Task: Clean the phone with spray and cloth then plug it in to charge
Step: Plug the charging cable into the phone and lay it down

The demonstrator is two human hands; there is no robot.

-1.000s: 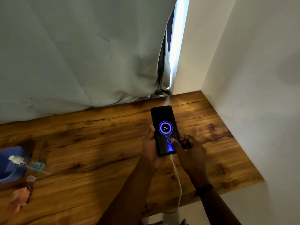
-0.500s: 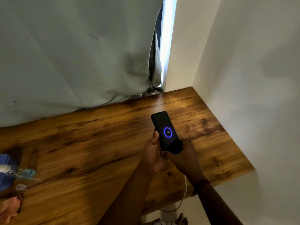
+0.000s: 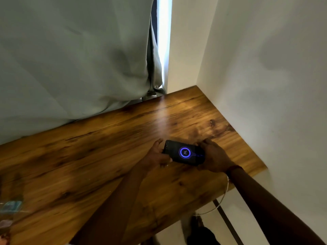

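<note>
Phone (image 3: pixel 184 152) lies sideways, screen up, at centre right of the frame, low over the wooden counter (image 3: pixel 88 165), its display glowing with a blue ring and "39". The left hand (image 3: pixel 155 156) grips its left end, fingers curled around the edge. The right hand (image 3: pixel 215 158) clasps the right end, fingers closed on it. A white cable (image 3: pixel 223 197) loops down past the counter's front edge. A pale curtain (image 3: pixel 70 59) fills the upper left.
</note>
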